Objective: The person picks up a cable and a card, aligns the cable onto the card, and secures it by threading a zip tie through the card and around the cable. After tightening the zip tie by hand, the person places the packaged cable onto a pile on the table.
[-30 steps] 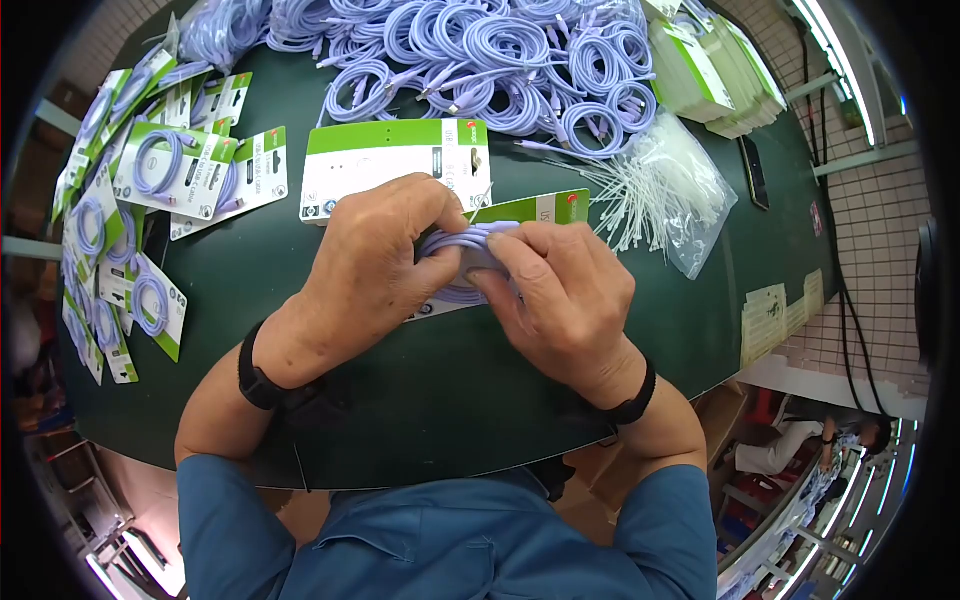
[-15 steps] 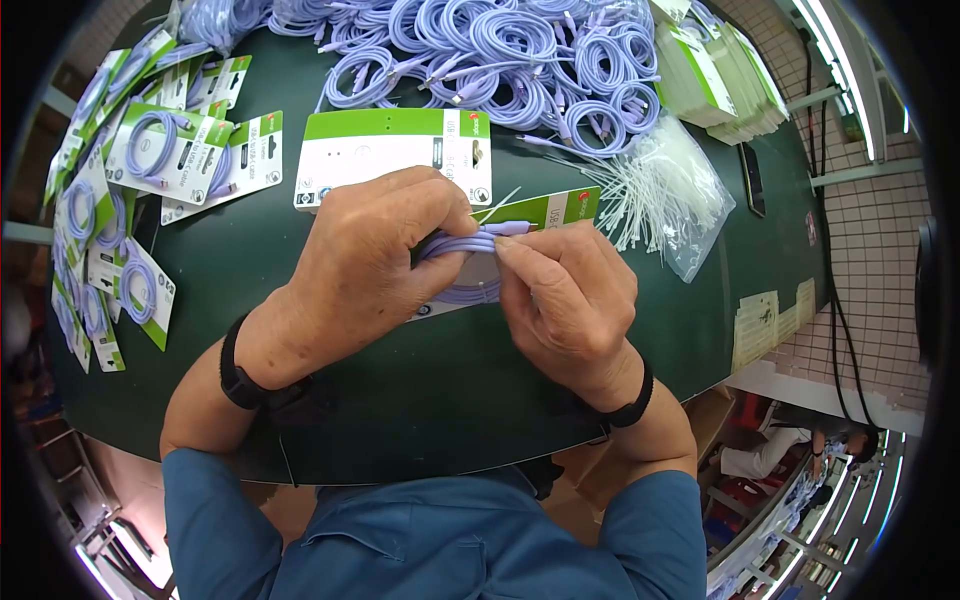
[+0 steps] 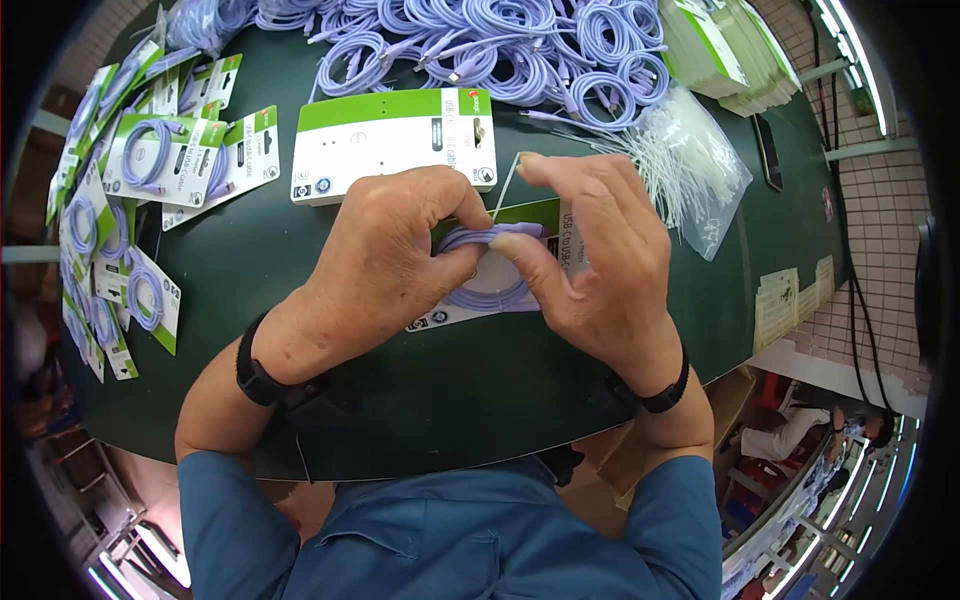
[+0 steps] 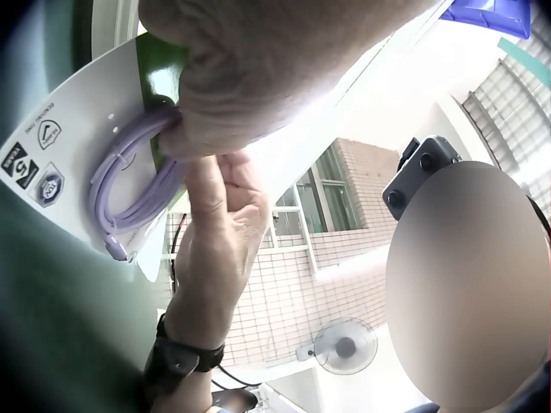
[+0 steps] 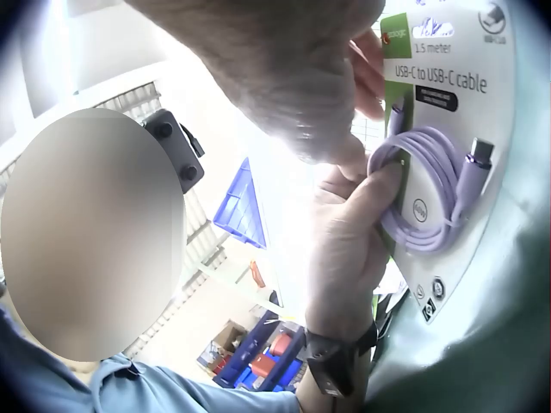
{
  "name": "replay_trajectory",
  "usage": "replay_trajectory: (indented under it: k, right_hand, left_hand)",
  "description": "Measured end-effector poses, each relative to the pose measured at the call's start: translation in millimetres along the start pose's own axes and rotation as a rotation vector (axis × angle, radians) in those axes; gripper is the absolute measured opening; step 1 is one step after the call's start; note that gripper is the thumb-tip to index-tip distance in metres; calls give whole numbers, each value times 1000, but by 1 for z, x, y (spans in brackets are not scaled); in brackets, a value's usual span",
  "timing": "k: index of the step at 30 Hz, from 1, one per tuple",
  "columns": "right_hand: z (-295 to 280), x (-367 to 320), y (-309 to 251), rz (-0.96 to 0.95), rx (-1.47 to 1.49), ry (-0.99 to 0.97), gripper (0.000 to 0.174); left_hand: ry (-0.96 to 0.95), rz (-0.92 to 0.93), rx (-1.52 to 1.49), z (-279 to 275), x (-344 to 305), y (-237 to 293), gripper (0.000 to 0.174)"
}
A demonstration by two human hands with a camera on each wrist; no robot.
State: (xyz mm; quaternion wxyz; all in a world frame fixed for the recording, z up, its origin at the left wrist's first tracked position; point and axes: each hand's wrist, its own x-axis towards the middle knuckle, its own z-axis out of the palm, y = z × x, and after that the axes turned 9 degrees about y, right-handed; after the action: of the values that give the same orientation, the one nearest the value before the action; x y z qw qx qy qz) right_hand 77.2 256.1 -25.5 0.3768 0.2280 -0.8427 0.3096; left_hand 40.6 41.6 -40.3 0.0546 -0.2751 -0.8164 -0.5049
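In the head view my left hand [image 3: 395, 235] pinches the top edge of a coiled lilac USB-C cable [image 3: 492, 300] between thumb and forefinger. The coil lies against a white and green retail card [image 3: 450, 318]. A thin white cable tie [image 3: 506, 188] rises from the coil beside the left fingertips. My right hand [image 3: 612, 255] is spread, its thumb touching the coil and its index fingertip at the tie's upper end. The right wrist view shows the cable's metal plug [image 5: 482, 151] and the left thumb across the coil; the right fingertips are mostly hidden there.
A stack of blank cards [image 3: 390, 145] lies just beyond the hands. Loose white ties spill from a plastic bag [image 3: 715, 170] at the right. Many coiled cables [image 3: 490, 40] are heaped at the back. Cards with cables [image 3: 150, 160] pile up at the left; a phone [image 3: 768, 152] lies at the right.
My right hand has gone from pinching at the coil to spread fingers, its index finger moving up to the tie's end. The tie stands more upright. My left hand keeps its pinch.
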Motion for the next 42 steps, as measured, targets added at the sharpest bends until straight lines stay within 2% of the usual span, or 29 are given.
replay_trajectory:
  k: [3, 8, 11, 20, 23, 28, 31, 36, 42]
  right_hand:
    - [-3, -1, -2, 85, 76, -308, 40]
    - [-2, -6, 7, 129, 180, -310, 41]
    - [-5, -4, 8, 163, 214, -307, 39]
    - [-7, -5, 7, 217, 239, -325, 36]
    - [-5, -8, 8, 322, 339, -293, 25]
    - [2, -13, 13, 299, 376, -256, 17]
    - [5, -14, 11, 324, 331, -222, 12]
    - [11, -17, 10, 332, 313, -194, 11]
    - [17, -15, 6, 257, 237, -127, 14]
  left_hand:
    - [-41, -16, -37, 3, -1, -1, 16]
    - [1, -14, -97, 6, -1, 0, 13]
    - [-134, -172, -150, -4, 2, 5, 18]
    - [-100, -167, -147, 4, -2, 1, 21]
    - [-13, -79, -182, 11, -4, -3, 17]
    - [-57, -134, -191, 9, -3, 0, 16]
    - [-187, -281, -147, 3, -1, 4, 21]
    - [-209, -287, -152, 3, -2, 2, 20]
    - [-199, -249, -159, 3, -3, 4, 18]
